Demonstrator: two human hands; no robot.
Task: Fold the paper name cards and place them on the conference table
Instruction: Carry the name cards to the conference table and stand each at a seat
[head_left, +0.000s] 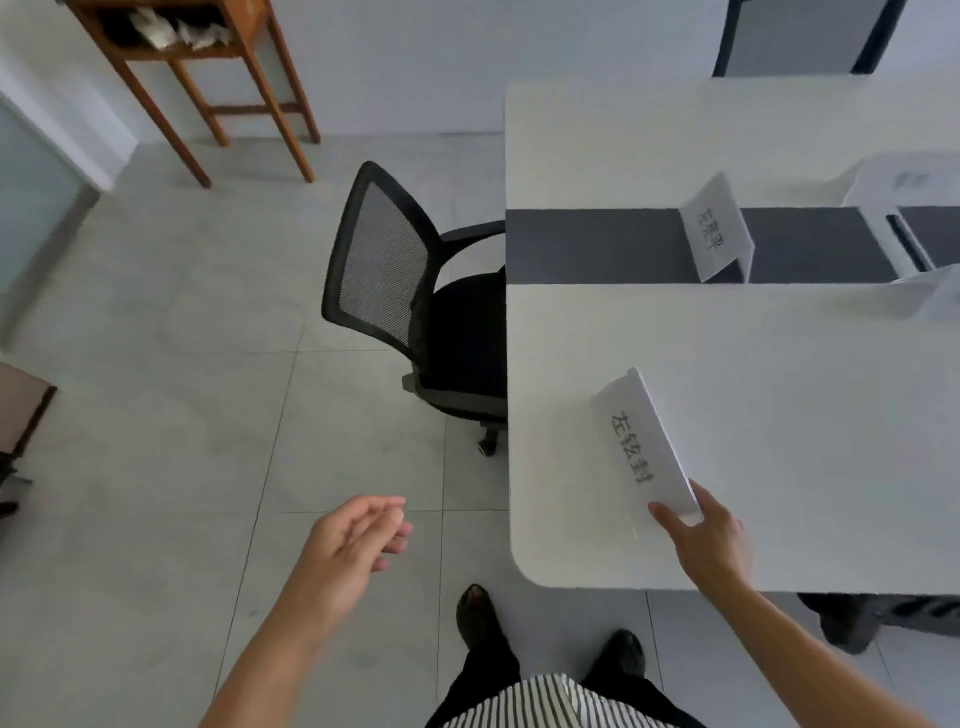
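Observation:
A folded white name card (641, 447) with black handwritten characters stands as a tent near the front left corner of the white conference table (805, 374). My right hand (704, 535) pinches its near end, thumb on the lettered face. My left hand (353, 540) hangs over the floor left of the table, fingers loosely curled, holding nothing. A second folded name card (717, 228) stands farther back on the table's dark grey centre strip. At the right edge a third white card (906, 182) is partly cut off.
A black mesh office chair (410, 296) is pushed against the table's left end. A wooden stand (202, 67) is by the far wall. Grey tiled floor (156, 389) spreads to the left. My dark shoes (478, 613) are just below the table's front corner.

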